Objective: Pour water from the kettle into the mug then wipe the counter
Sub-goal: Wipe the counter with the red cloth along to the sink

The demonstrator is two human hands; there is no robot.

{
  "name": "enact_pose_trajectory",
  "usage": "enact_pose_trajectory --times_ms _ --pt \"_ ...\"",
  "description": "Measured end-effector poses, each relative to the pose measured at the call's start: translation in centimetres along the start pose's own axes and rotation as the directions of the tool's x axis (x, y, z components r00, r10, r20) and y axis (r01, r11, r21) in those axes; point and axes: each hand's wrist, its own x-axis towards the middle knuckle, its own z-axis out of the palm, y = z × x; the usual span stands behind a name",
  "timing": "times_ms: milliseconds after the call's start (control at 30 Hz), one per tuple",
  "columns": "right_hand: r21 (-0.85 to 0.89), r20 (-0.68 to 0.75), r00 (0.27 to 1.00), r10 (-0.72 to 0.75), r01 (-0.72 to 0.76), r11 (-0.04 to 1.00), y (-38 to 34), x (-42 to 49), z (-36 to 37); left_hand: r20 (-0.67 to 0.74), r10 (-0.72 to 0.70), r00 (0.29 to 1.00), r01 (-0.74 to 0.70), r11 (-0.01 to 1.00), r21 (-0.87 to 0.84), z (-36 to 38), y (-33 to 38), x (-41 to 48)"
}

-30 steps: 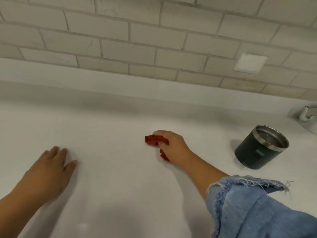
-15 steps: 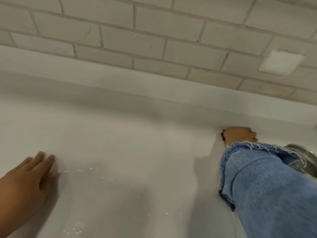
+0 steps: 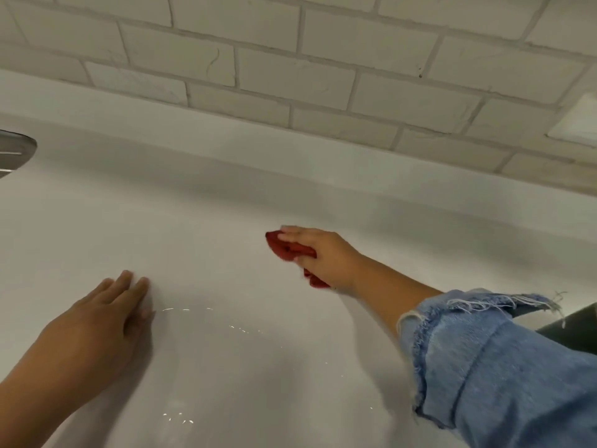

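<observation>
The right hand (image 3: 323, 253) clutched the red cloth (image 3: 286, 248), bunched under its fingers on the counter (image 3: 210, 237), right of centre. The left hand (image 3: 103, 315) lay flat, fingers straight, at near left. The cloth looked soft, light and limp, best gripped wadded under the palm.

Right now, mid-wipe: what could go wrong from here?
1. Missed water: the shiny streaks lie nearer the person than the red cloth gripped by the right hand, so a pass there may leave them.
2. Knocked mug: the dark mug sits at the right edge, partly behind the denim sleeve; an elbow swing could hit it.
3. The left hand rests flat beside the wet counter patch and could slip.
</observation>
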Motion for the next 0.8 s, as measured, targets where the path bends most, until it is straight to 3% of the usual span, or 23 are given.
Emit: enact_pose_trajectory --times_ms 67,133,233,300,333,400,467,533,667,800 --pt "0.150 0.026 0.999 0.031 -0.035 0.988 -0.7 -0.5 0.3 -0.007 0.017 1.000 -0.016 0.999 0.052 -0.8 0.7 0.1" --pt "0.199 -0.149 0.989 0.016 0.014 0.980 -1.3 0.0 -1.2 -0.039 0.011 0.999 -0.009 0.999 0.036 -1.7 1.5 -0.3" --pt "0.212 -0.530 0.838 0.135 -0.023 0.977 -1.4 1.7 -4.9 -0.075 0.015 0.997 -0.010 0.998 0.057 -3.0 3.1 -1.0" --pt "0.217 -0.624 0.727 0.287 -0.192 0.957 -0.1 2.4 -7.4 -0.066 0.002 0.998 0.001 0.999 0.040 -3.5 3.7 -1.2" --pt "0.160 -0.633 0.701 0.329 -0.297 0.941 0.9 2.7 -8.2 -0.063 -0.005 0.998 0.007 1.000 0.029 -3.8 4.0 -1.2" --pt "-0.190 -0.640 0.720 0.268 -0.487 0.853 2.8 3.5 -9.0 -0.057 -0.010 0.998 0.011 1.000 0.022 -4.2 4.3 -1.3" --pt "-0.483 -0.600 0.787 0.141 -0.497 0.720 3.3 4.4 -8.3 -0.063 0.002 0.998 -0.001 1.000 0.025 -4.4 4.5 -1.4" --pt "-0.596 -0.495 0.868 0.042 -0.374 0.711 2.5 5.2 -6.6 -0.049 0.018 0.999 -0.016 0.999 0.029 -4.6 4.7 -1.4" --pt "-0.688 -0.202 0.970 -0.137 -0.041 0.725 0.7 5.6 -2.0 -0.017 0.020 1.000 -0.019 0.999 0.039 -4.8 4.9 -1.3" --pt "-0.607 0.042 0.963 -0.268 0.238 0.758 -0.9 3.5 2.0 0.002 0.011 1.000 -0.011 0.999 0.039 -4.9 5.0 -1.4"
